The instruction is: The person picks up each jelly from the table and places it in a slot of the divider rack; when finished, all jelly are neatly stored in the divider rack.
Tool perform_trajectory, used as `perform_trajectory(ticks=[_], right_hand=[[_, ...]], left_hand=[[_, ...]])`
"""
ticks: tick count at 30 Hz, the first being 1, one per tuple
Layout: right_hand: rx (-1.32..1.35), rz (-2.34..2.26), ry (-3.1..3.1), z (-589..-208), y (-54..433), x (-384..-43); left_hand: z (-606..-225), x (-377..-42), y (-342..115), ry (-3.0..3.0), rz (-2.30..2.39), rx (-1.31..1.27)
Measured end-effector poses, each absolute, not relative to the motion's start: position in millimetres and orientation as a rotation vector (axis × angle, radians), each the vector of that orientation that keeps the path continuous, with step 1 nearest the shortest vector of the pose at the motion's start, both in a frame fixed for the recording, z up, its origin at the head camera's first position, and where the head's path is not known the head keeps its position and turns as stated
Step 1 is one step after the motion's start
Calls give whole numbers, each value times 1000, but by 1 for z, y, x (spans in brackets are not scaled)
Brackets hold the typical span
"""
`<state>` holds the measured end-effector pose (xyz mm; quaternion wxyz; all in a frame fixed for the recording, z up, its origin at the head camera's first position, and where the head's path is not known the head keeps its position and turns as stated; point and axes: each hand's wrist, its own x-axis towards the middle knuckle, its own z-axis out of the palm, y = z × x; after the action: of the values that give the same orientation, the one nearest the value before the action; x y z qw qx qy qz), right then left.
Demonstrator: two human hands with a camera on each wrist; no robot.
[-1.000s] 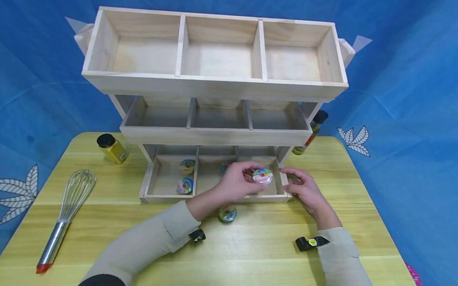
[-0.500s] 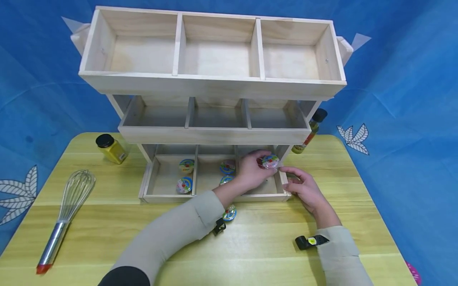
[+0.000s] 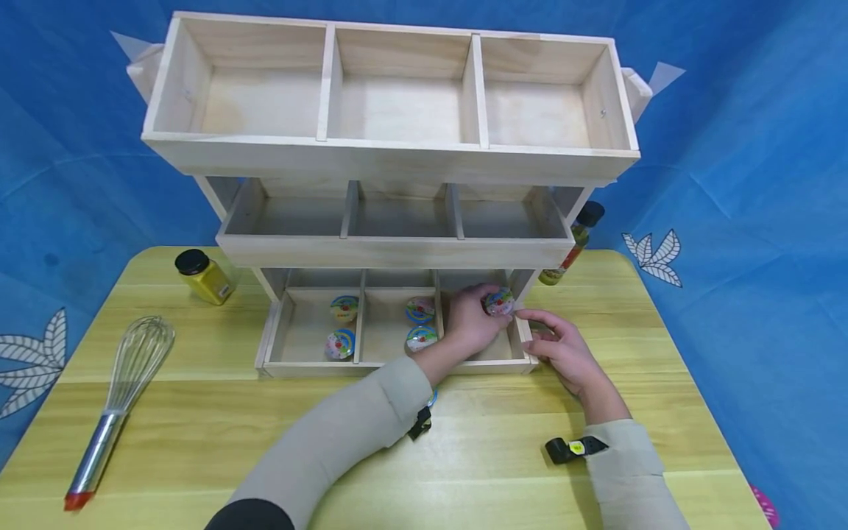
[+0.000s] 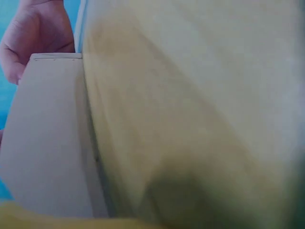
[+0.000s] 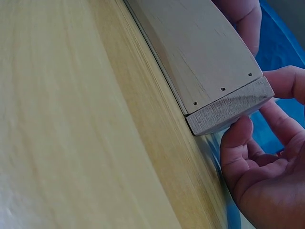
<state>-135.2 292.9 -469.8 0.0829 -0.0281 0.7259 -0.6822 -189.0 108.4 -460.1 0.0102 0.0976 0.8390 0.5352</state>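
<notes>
My left hand (image 3: pixel 472 322) reaches into the right compartment of the bottom wooden tray (image 3: pixel 397 370). It pinches a small jelly cup (image 3: pixel 499 301) with a colourful printed lid, tilted towards the camera. At the tray's right front corner, my right hand (image 3: pixel 559 346) grips the side wall (image 5: pixel 233 109), forefinger over the rim and thumb against the outside. Two more jelly cups (image 3: pixel 420 310) lie in the middle compartment and two cups (image 3: pixel 340 344) in the left one. Another cup (image 3: pixel 433 398) on the table is mostly hidden behind my left forearm.
Above the bottom tray, the rack's middle tier (image 3: pixel 395 252) and top tier (image 3: pixel 391 160) overhang it. On the table (image 3: pixel 503 471) are a whisk (image 3: pixel 126 397) and a yellow jar (image 3: pixel 204 277) at left. A dark-capped bottle (image 3: pixel 573 243) stands behind at right.
My left hand has moved right and back with the jelly cup, deeper into the right compartment, uncovering both cups in the middle one. My right hand stays at the corner.
</notes>
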Motion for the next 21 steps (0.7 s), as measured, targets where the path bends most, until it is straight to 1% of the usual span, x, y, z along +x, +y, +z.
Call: perform_trajectory(ticks=[11, 21], right_hand=[[-65, -2021, 2163, -470, 293, -135], [-48, -2027, 2156, -468, 291, -134]], left_hand=[[-465, -188, 108, 2701, 1530, 269], [-465, -189, 107, 2719, 1475, 304]])
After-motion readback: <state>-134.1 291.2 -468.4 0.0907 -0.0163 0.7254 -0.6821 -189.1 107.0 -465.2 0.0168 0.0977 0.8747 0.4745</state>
